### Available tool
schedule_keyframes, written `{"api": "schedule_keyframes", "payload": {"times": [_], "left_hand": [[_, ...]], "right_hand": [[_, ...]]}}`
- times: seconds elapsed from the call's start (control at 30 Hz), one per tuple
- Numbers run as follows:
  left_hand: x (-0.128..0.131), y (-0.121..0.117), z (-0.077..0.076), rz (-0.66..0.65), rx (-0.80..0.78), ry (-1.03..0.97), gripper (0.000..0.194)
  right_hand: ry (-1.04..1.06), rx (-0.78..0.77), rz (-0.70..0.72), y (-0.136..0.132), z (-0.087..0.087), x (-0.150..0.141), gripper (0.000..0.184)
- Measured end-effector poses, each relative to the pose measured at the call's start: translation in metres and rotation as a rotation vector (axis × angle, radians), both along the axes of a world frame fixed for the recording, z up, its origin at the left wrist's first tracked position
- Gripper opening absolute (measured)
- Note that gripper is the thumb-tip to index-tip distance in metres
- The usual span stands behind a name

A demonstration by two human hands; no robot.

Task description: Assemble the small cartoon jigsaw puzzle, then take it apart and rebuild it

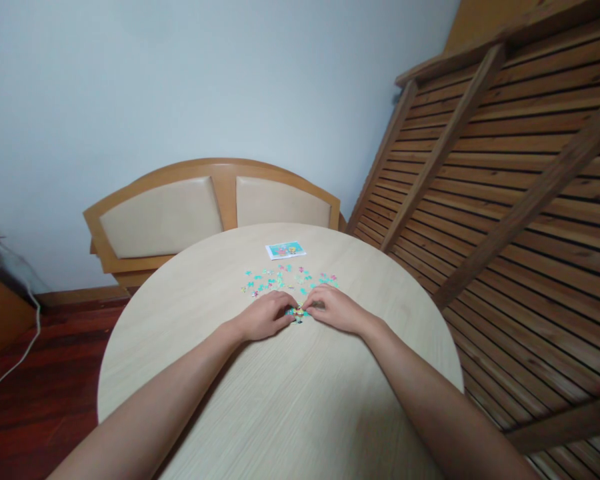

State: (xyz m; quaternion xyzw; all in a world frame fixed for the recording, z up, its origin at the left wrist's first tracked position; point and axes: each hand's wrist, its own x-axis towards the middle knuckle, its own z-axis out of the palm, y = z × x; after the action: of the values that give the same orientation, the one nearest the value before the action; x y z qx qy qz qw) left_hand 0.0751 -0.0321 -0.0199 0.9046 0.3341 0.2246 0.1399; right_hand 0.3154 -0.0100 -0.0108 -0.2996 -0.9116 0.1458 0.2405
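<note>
A small cluster of jigsaw puzzle pieces (299,312) in yellow, teal and red lies on the round table between my hands. My left hand (267,315) rests at its left side, thumb and curled fingers touching the cluster's edge. From the right, my right hand (336,308) has thumb and forefinger pinched at the cluster's upper right edge, on what looks like a puzzle piece mostly hidden by the fingertips. Beyond both hands, several loose puzzle pieces (280,279) in teal, pink and pale green are scattered. Behind them lies a picture card (286,251) with cartoon figures on teal.
The pale round wooden table (280,413) fills the middle. Behind it stands a headboard (225,175) with cream panels against the wall. A slatted wooden frame (505,200) leans at the right. A white cable (36,320) hangs at the left above the reddish floor.
</note>
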Motion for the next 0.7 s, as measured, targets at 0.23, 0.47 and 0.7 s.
{"api": "schedule_keyframes", "payload": {"times": [0.23,0.47,0.7], "left_hand": [[0.003,0.002,-0.009,0.049,0.024,-0.029,0.026],[0.008,-0.001,-0.004,0.129,-0.005,-0.020,0.029],[0.007,-0.003,-0.005,0.091,0.054,0.002,0.020]], "right_hand": [[0.022,-0.025,-0.136,0.013,0.000,0.026,0.014],[0.030,-0.076,-0.285,0.024,0.005,0.059,0.016],[0.058,-0.263,-0.351,0.029,-0.001,0.082,0.021]]}}
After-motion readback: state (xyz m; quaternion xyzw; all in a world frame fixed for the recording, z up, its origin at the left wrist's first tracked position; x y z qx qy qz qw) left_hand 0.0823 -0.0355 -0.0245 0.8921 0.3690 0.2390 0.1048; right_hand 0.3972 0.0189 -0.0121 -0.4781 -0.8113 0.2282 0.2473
